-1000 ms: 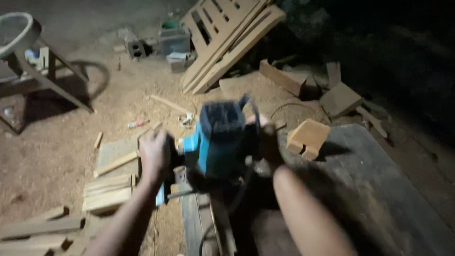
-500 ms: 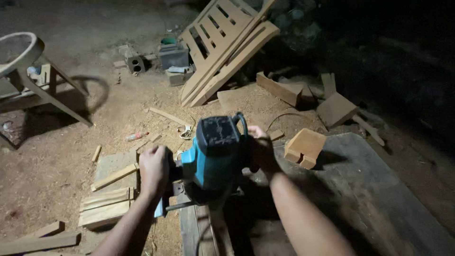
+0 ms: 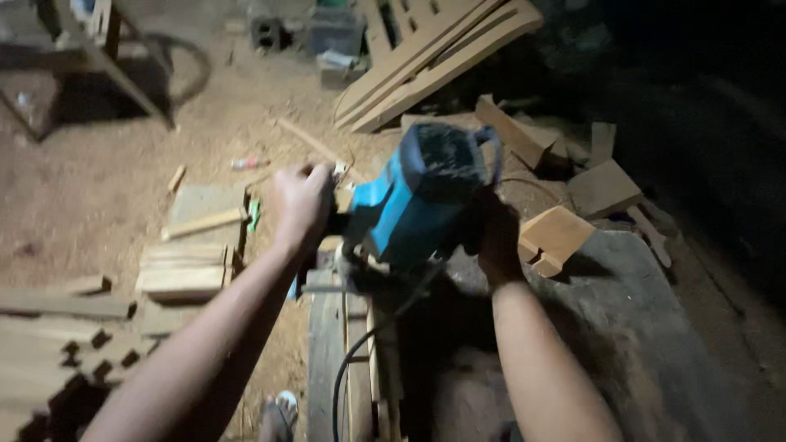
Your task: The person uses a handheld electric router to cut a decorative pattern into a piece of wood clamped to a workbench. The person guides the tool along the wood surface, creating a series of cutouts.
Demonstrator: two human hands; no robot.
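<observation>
Gripping is seen on both sides of a blue power router [image 3: 422, 200]: the left hand [image 3: 301, 202] is closed around the left side handle, the right hand [image 3: 497, 237] is wrapped on the right side, partly in shadow. The tool is tilted, its base set on the top end of a narrow wooden plank [image 3: 327, 352] that runs toward the camera. A black cord [image 3: 352, 360] is trailed down from the tool along the plank. A light wooden block [image 3: 555, 237] is lain just right of the right hand, on a dark slab [image 3: 647, 327]. Stacked offcuts [image 3: 184, 274] are seen left of the plank on a sawdust-covered floor [image 3: 98, 188]. Slatted boards [image 3: 434, 57] are leaned at the far side.
</observation>
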